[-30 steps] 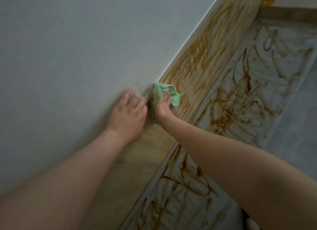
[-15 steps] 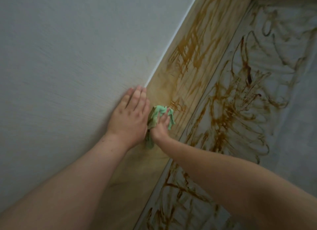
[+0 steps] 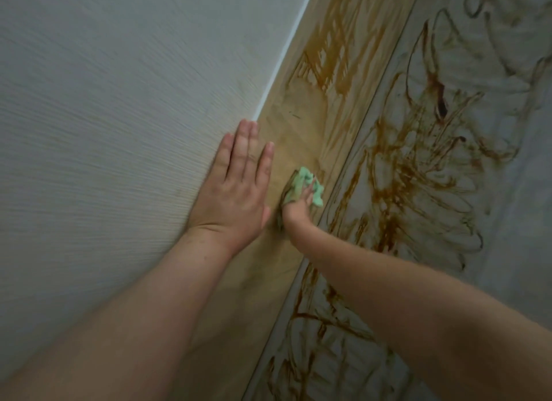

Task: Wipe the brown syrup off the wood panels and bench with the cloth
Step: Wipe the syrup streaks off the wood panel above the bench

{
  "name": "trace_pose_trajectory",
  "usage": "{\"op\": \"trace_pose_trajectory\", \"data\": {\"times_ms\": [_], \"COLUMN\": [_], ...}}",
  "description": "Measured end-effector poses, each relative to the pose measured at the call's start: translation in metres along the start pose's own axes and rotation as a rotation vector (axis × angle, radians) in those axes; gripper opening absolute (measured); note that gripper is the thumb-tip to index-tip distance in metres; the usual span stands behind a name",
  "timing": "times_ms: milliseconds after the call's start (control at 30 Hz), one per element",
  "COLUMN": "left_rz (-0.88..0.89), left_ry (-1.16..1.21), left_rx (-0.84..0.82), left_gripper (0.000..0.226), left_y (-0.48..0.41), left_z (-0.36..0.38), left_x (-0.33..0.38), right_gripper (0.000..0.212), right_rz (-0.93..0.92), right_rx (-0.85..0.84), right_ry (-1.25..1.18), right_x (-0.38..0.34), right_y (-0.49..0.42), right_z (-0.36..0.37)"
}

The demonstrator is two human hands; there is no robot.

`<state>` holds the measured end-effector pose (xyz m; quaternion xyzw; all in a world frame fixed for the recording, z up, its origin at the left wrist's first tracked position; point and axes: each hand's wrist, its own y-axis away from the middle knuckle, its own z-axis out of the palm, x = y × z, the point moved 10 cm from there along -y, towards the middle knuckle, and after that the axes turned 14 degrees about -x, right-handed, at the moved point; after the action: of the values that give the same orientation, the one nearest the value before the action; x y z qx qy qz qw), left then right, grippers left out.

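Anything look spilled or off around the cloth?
Yes: brown syrup streaks the wood panel beyond the green cloth, and swirls cover the bench beside it. The panel patch by the left hand looks wiped.

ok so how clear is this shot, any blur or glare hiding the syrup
Head view: motion blur smears the wall into streaks; the left hand, right hand and the cloth it grips are soft but readable; light is dim and even, no glare on the wood panel or bench; the syrup streaks show plainly.
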<state>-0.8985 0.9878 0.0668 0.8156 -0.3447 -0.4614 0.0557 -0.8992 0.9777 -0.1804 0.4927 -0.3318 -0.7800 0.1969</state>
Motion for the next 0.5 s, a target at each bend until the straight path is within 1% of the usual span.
{"op": "trace_pose_trajectory", "data": {"times_ms": [33, 100, 133, 167, 233, 333, 367, 433, 500], "left_rz": [0.004, -0.003, -0.003, -0.002, 0.003, -0.004, 0.001, 0.01, 0.006], "left_ry": [0.002, -0.01, -0.015, -0.01, 0.004, 0.001, -0.004, -0.012, -0.034], "left_rx": [0.002, 0.012, 0.024, 0.033, 0.029, 0.036, 0.036, 0.036, 0.034], "left_gripper": [0.093, 0.094, 0.094, 0.095, 0.097, 0.101, 0.101, 0.102, 0.104], "left_y": [0.001, 0.002, 0.0, -0.001, -0.001, -0.002, -0.002, -0.001, 0.0], "left_z": [0.0, 0.0, -0.001, -0.001, -0.002, -0.001, 0.0, 0.001, 0.002], "left_x": [0.0, -0.001, -0.001, -0.001, 0.0, 0.0, 0.0, 0.001, 0.002], "right_gripper": [0.069, 0.066, 0.066, 0.069, 0.068, 0.062, 0.061, 0.061, 0.065], "right_rz": [0.11, 0.262, 0.312, 0.315, 0.246, 0.092, 0.026, -0.12, -0.219], "right_rx": [-0.026, -0.048, -0.047, -0.058, -0.057, 0.153, 0.198, 0.189, 0.186], "right_ry": [-0.051, -0.168, -0.22, -0.242, -0.234, -0.221, -0.217, -0.161, -0.11], "right_x": [0.035, 0.075, 0.083, 0.081, 0.043, -0.028, -0.044, -0.056, -0.033], "right_y": [0.01, 0.016, 0.005, -0.012, -0.036, -0.054, -0.056, -0.047, -0.034], "right_z": [0.019, 0.039, 0.038, 0.032, 0.006, -0.053, -0.062, -0.058, -0.034]}}
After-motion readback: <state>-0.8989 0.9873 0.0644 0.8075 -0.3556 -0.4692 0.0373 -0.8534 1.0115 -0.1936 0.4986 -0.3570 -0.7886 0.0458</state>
